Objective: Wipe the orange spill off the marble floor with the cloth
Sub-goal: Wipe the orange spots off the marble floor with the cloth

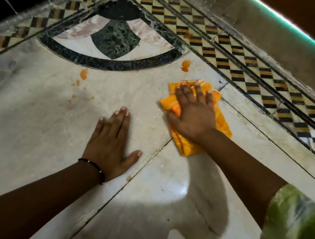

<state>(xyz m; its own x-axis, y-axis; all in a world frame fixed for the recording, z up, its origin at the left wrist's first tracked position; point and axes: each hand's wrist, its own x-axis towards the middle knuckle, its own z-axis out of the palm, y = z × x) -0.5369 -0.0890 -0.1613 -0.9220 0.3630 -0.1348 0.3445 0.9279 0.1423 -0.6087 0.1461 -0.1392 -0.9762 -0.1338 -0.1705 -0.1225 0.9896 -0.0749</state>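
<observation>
From the head camera, the right hand [191,114] lies flat, fingers spread and straight, pressing the orange cloth [197,117] onto the marble floor [32,112] near the checkered border [240,70] at right. The left hand [111,143] rests palm down on the floor, fingers straight, gripping nothing, a black bracelet [93,166] at its wrist. Orange spill spots remain: one [185,65] just beyond the cloth, others [83,74] farther left.

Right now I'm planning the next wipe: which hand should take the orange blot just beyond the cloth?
Right. The right hand already presses the cloth just short of that blot; the left hand lies flat on bare marble.
</observation>
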